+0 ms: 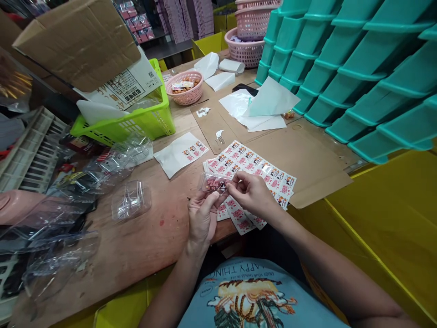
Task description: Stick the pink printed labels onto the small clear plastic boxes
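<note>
My left hand [203, 216] grips a small clear plastic box [205, 181] from below, thumb on its front. On the box's face lies a sticker [215, 185] with pink lettering and a small cartoon figure. My right hand [251, 193] is closed in a pinch at the right edge of this sticker; the fingertips partly hide it. Under both hands several sticker sheets [256, 171] are fanned out, printed with pink lettering and cartoon figures. A mostly used sticker sheet [170, 157] lies to the left, with a few stickers left on it.
Clear plastic boxes [131, 200] lie along the left side. A green crate [136, 123] holding a cardboard carton [82, 45] stands behind them. Farther back are a pink basket [186, 91] of small brown items and white backing papers [246, 109]. Stacked teal bins [341, 68] rise at right.
</note>
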The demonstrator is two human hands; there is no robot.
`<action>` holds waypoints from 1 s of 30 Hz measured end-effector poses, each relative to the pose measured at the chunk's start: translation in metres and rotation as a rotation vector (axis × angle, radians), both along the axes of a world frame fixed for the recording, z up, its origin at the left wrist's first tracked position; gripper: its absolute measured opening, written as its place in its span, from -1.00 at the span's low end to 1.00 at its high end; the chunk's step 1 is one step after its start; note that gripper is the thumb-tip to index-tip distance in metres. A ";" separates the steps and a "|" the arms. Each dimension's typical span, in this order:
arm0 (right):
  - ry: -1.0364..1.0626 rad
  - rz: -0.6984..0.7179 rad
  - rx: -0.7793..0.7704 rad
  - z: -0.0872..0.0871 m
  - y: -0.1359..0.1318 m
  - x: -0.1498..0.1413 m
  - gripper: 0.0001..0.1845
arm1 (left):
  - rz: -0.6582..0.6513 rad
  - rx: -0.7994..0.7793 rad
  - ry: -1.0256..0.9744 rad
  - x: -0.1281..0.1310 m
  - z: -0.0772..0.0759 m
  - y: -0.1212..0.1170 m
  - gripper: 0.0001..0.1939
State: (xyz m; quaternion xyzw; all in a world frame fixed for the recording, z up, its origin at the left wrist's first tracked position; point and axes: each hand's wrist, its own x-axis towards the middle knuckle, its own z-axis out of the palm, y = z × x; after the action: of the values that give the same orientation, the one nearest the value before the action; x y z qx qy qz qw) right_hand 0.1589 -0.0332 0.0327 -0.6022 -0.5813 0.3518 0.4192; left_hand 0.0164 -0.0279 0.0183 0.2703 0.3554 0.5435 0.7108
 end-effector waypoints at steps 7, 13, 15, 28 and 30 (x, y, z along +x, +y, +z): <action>0.142 0.056 -0.106 0.009 0.001 0.005 -0.73 | 0.013 -0.002 0.019 0.000 0.000 0.001 -0.81; 0.119 0.035 -0.117 0.009 0.003 0.006 -0.73 | -0.029 -0.037 -0.012 -0.001 -0.001 0.002 -0.81; 0.182 0.069 -0.159 0.009 0.003 0.007 -0.74 | -0.037 -0.069 -0.024 -0.003 -0.002 0.003 -0.81; 0.290 0.129 -0.242 0.006 0.003 0.010 -0.65 | -0.193 -0.181 -0.137 -0.010 0.003 0.015 -0.83; 0.228 0.126 -0.200 0.006 0.002 0.009 -0.63 | -0.271 -0.247 -0.188 -0.012 0.004 0.023 -0.72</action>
State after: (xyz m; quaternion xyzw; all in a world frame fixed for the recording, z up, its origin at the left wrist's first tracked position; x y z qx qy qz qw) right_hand 0.1675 -0.0317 0.0383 -0.5595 -0.5284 0.4996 0.3976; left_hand 0.0039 -0.0048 0.0221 0.1744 0.3120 0.4182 0.8351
